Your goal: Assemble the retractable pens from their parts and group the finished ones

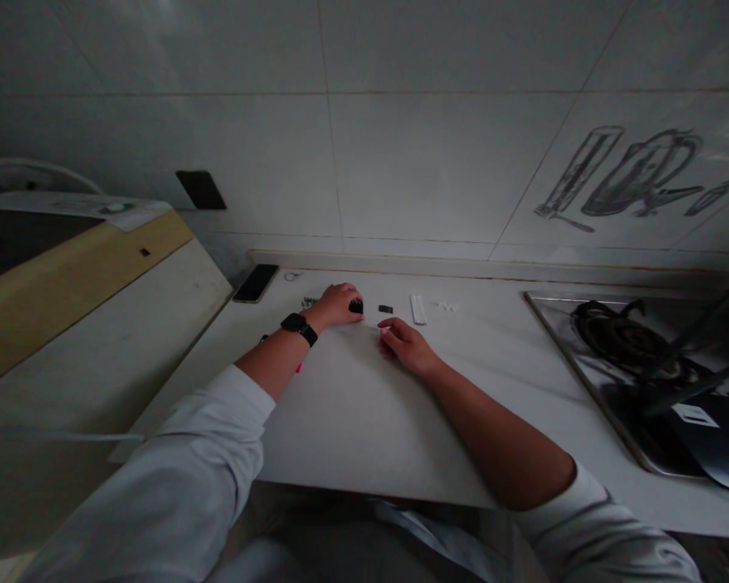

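On the white counter (352, 413) my left hand (338, 305), with a black watch on its wrist, is curled around a small black part (355, 306). My right hand (406, 343) rests on the counter a little nearer to me, fingers bent and pressed together over a tiny pale piece I cannot make out. Just beyond the right hand lies another small dark part (385, 308). A white strip-like piece (418, 308) lies to its right, with tiny white bits (447, 306) further right.
A black phone (256, 282) lies at the counter's back left, with small dark screws (309, 301) near it. A gas hob (644, 356) fills the right side. To the left stands a wooden-edged cabinet top (66, 283). Tiled wall behind.
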`<state>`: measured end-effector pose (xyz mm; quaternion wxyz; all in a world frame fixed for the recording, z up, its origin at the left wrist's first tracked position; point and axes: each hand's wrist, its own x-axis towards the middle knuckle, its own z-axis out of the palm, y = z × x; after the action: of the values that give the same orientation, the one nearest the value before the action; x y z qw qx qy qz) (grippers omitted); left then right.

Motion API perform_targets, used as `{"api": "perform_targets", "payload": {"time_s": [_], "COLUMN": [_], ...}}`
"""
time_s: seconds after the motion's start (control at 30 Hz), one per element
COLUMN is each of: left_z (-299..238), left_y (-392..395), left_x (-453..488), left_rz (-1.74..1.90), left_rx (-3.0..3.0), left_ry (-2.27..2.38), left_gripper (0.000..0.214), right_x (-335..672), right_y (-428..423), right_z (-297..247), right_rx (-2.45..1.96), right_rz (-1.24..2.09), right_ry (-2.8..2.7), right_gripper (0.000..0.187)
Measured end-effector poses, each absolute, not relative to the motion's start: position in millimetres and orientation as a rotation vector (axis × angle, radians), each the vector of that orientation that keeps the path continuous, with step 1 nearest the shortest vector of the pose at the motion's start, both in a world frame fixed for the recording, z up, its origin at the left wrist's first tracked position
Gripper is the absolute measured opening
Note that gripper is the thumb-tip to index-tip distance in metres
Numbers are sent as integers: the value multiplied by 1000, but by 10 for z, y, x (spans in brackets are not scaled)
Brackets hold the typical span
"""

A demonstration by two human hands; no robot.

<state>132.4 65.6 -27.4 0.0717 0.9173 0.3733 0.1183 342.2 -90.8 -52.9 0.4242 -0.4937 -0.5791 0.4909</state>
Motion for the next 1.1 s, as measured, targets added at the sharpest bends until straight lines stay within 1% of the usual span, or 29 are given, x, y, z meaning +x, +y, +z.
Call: {"api": "perform_targets", "payload": {"time_s": [0.13, 0.43, 0.63, 1.1], "left_z": [-276, -296, -283, -224], "left_y": [676, 606, 611, 666], "left_x": [1289, 1426, 1480, 1286], "left_rz": [312, 282, 280, 232], "left_rx": [2765, 2764, 2789, 2748], "left_ry": [1105, 1109, 1106, 1134], "left_gripper": [55, 60, 49, 46], "right_x": [3419, 3420, 3416, 3428], "right_y": [-917, -902, -907, -895], "right_z": [-505, -557, -549, -516], "right_rx": [-1241, -1242, -1233, -1203], "right_rz": [1212, 1200, 1213, 1312], "right_ry": [-1462, -1459, -1461, -1376], "right_gripper": [32, 31, 30, 27]}}
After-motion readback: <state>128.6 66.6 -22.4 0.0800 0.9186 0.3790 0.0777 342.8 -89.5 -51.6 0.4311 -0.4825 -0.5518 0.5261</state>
